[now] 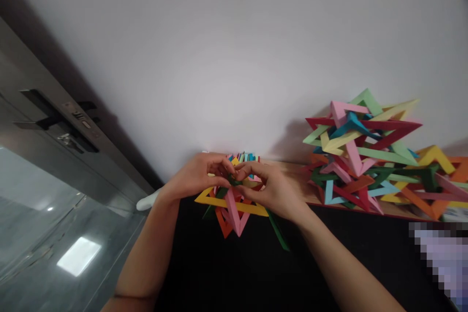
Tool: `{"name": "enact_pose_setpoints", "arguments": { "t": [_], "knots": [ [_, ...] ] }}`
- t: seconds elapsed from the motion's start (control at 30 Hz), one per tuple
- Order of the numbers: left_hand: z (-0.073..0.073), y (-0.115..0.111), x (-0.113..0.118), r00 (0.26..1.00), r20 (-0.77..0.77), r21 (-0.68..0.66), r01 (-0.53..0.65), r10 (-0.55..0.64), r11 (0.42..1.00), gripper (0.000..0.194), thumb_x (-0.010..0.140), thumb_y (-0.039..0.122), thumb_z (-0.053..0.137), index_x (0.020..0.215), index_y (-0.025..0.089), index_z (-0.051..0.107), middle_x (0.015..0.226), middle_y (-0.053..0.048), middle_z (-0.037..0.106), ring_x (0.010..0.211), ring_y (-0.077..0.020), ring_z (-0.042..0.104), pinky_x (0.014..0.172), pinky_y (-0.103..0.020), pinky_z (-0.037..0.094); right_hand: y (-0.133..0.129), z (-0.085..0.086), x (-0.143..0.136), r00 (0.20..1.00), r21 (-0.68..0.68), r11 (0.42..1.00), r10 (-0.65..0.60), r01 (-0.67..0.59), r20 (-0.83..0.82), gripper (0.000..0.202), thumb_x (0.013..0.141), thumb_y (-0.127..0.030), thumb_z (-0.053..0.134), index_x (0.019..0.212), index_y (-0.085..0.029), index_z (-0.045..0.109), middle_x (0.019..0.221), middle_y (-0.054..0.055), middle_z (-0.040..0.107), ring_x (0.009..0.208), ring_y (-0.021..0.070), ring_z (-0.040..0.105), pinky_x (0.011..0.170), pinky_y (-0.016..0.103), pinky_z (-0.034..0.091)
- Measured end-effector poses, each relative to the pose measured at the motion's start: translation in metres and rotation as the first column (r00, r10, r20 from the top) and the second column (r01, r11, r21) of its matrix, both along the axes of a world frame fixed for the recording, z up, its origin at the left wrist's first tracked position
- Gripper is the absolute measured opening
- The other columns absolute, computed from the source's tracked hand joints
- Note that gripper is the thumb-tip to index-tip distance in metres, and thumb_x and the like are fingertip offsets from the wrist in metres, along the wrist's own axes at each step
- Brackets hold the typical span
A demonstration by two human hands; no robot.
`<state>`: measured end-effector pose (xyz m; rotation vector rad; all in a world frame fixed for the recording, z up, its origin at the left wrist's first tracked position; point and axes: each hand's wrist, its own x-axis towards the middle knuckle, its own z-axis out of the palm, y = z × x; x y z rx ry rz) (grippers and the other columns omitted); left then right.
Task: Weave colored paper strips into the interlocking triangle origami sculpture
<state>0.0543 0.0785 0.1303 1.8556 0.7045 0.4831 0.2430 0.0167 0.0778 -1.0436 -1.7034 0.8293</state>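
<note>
Between my two hands is a folded-paper star (238, 212) made of interlocked yellow, pink, orange and green strips. My left hand (206, 175) pinches a dark green strip near the star's top. From the other side my right hand (268, 185) grips the same spot, thumb and fingertips closed together. The exact fold under the fingertips is partly hidden. A loose green paper end (278, 231) hangs down at the lower right of the star. Behind my hands stands a row of coloured paper strips (250, 157).
Several finished paper stars (361, 131) are piled on a narrow wooden shelf (292, 180) at the right, against a pale wall (234, 58). At the left is a grey door (54, 122) with a handle and lock. A white rounded object (146, 201) sits by my left wrist.
</note>
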Motion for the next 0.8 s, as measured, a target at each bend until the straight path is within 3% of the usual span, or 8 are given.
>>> {"name": "enact_pose_setpoints", "arguments": {
  "t": [0.47,0.8],
  "knots": [
    [-0.0025,0.0042,-0.0034,1.0,0.025,-0.04,-0.001,0.002,0.999,0.018,0.069,0.01,0.071,0.087,0.015,0.067,0.087,-0.005,0.07,0.078,-0.0155,0.065,0.068,-0.026,0.053,0.0007,0.0041,-0.0093,0.992,-0.02,0.993,-0.12,0.119,-0.049,0.005,0.074,-0.02,0.062,0.079,-0.018,0.062,0.089,0.005,0.07,0.075,0.0155,0.063,0.059,0.025,0.047],
    [-0.0036,0.0048,-0.0044,1.0,0.018,-0.051,0.007,-0.006,0.999,0.015,0.071,0.012,0.07,0.086,0.014,0.067,0.084,-0.004,0.069,0.076,-0.0136,0.065,0.069,-0.025,0.053,0.0011,0.003,-0.0101,0.992,0.021,0.993,-0.116,0.117,-0.051,0.004,0.075,-0.019,0.063,0.078,-0.018,0.063,0.085,0.003,0.07,0.077,0.0157,0.064,0.066,0.028,0.047]
  ]
}}
